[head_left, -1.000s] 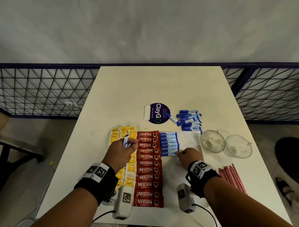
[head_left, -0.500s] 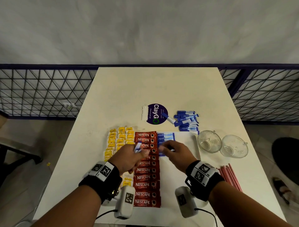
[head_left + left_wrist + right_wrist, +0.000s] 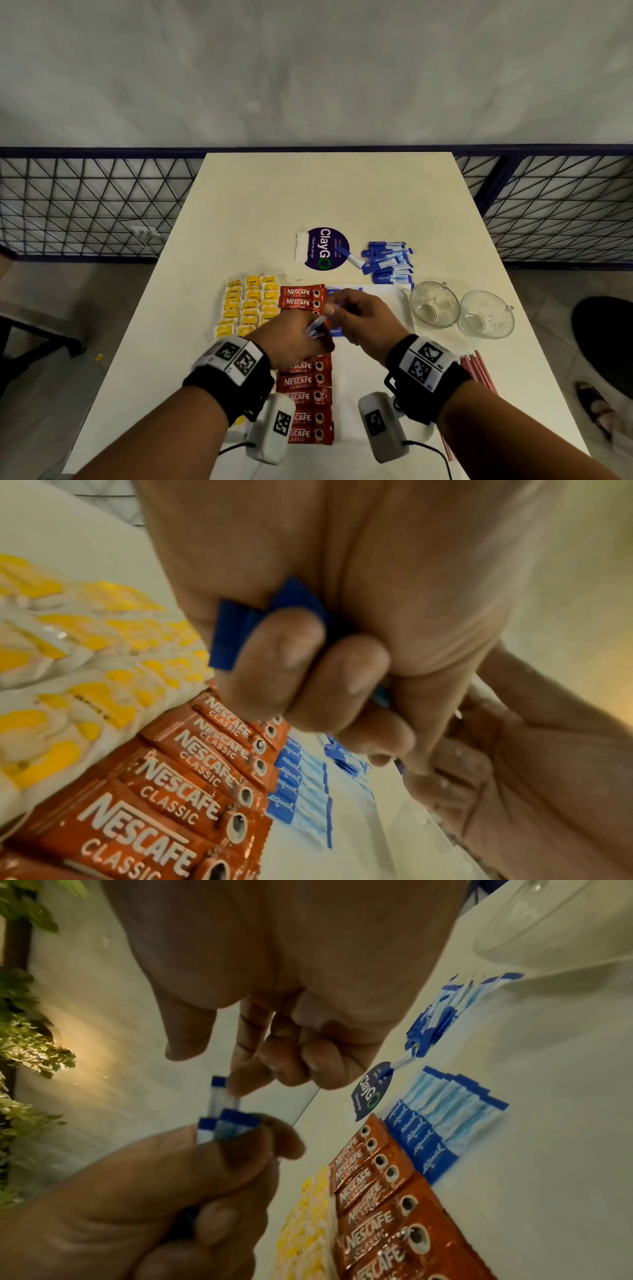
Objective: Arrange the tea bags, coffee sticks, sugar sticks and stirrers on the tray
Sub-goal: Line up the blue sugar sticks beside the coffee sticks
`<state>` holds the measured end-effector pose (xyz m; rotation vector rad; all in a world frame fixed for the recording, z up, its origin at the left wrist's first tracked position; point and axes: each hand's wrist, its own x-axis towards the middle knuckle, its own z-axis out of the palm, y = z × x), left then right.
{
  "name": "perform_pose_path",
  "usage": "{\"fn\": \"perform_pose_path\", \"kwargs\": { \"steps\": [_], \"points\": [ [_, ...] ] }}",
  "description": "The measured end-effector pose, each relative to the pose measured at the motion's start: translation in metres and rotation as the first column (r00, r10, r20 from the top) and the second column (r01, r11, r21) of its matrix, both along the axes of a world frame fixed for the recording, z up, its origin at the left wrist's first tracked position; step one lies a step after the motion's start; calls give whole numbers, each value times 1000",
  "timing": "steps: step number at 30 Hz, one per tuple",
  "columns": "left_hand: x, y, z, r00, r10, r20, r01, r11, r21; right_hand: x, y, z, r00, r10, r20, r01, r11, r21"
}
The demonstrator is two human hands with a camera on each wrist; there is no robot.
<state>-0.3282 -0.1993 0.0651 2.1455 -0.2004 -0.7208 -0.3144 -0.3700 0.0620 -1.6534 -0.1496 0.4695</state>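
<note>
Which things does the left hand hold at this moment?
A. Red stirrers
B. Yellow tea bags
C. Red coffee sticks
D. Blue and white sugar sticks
D: the left hand grips a small bunch of blue and white sugar sticks, and the right hand pinches one of them at its upper end; the coffee sticks lie flat on the tray.
</note>
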Motion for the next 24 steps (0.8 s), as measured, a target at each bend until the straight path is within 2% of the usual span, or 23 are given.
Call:
{"fn": "perform_pose_path", "kwargs": {
  "steps": [3,6,8,9,11,12,13,14,17,21,24],
  "points": [
    [2,-1,-5,998,-1,55,-3,998,65,0,0,-5,1000,-1,24,3,996,-86],
    [1,11,-10,996,42,73,-49,995,88,5,-8,-10,993,-116,-13,114,987,-110],
    [-2,18,-11,988,156,8,-155,987,-28,8,-15,-12,986,-165,-19,163,982,-95],
    [-5,19,-12,964,247,-97,-260,952,-159,9,-17,-12,985,-174,-16,172,981,-92],
    [-6,21,-12,873,375,-312,-478,784,-395,9,-21,-13,985,-174,11,174,979,-102],
    [-5,21,-12,841,415,-346,-537,719,-442,9,-22,-13,985,-171,28,173,978,-114],
    [-3,20,-11,824,449,-346,-565,688,-455,9,-23,-14,985,-167,43,171,977,-128],
    [-2,18,-10,819,475,-322,-574,684,-450,9,-24,-15,985,-168,48,173,975,-137],
    [1,12,-10,822,525,-221,-569,734,-371,9,-27,-20,978,-207,1,206,970,-131],
    [1,4,-13,889,452,73,-438,887,-149,6,-30,-26,952,-288,-107,279,956,-93],
    [3,9,-20,877,442,189,-448,894,-15,6,-36,-37,904,-379,-197,370,925,-83]
  ]
}}
